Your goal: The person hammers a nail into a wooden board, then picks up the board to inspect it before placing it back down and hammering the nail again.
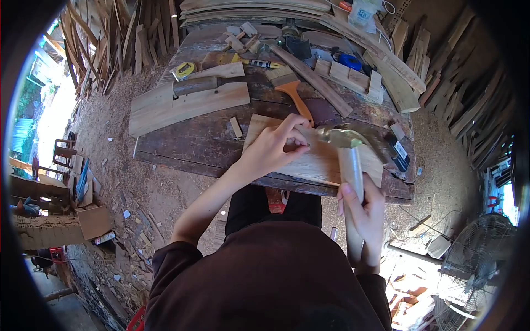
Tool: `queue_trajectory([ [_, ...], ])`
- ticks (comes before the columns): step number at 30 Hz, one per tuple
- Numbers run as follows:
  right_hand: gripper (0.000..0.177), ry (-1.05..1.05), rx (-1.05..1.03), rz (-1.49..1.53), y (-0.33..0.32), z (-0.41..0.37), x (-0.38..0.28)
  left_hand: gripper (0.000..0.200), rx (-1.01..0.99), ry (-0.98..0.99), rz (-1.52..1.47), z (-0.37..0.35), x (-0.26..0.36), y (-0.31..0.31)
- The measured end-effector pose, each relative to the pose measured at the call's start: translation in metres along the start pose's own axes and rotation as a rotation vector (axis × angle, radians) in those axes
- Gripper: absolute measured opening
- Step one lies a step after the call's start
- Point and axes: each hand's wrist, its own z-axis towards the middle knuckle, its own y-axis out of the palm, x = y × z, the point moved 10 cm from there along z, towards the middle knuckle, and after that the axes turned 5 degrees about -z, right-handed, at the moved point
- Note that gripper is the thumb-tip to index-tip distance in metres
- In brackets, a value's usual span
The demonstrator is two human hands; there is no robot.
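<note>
My right hand [365, 207] is wrapped round the handle of a hammer [350, 165]. Its metal head, slightly blurred, hangs over a flat wooden board [314, 165] at the bench's near edge. Just left of the head, my left hand [276, 144] is above the board with thumb and fingertips brought together. Whatever they pinch is too small to make out. A paintbrush [298, 100] with an orange handle lies beyond the left hand, and a small wood offcut [236, 127] lies to its left.
On the worn wooden bench [182, 149] lie a wooden-handled tool [196, 85] on a plank [221, 99], a yellow tape measure [184, 69], a long wood strip [314, 83] and a notched wood piece [353, 81]. A black box-like object [398, 154] sits at the right edge. A fan [477, 265] stands lower right.
</note>
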Motion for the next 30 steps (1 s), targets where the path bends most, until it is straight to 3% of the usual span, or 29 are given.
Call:
queue_trajectory([
  [4, 0.02, 0.134, -0.118, -0.098, 0.015, 0.0, 0.018, 0.053, -0.013, -0.069, -0.064, 0.0, -0.002, -0.002],
  [11, 0.016, 0.044, 0.017, -0.034, 0.001, -0.007, -0.009, 0.054, -0.02, -0.029, -0.089, 0.0, -0.003, 0.002],
  [17, 0.015, 0.146, -0.131, -0.173, 0.012, -0.005, 0.004, 0.053, -0.045, -0.088, -0.119, 0.0, -0.002, 0.001],
  [23, 0.013, 0.059, 0.036, -0.08, -0.005, -0.01, -0.021, 0.052, -0.033, -0.043, -0.096, 0.0, -0.003, 0.002],
  [27, 0.016, 0.161, -0.124, -0.158, 0.014, -0.004, 0.008, 0.051, -0.046, -0.078, -0.088, 0.001, -0.003, 0.002],
  [30, 0.017, 0.137, -0.078, -0.193, 0.001, -0.007, -0.017, 0.05, -0.034, -0.064, -0.106, -0.001, -0.002, 0.001],
])
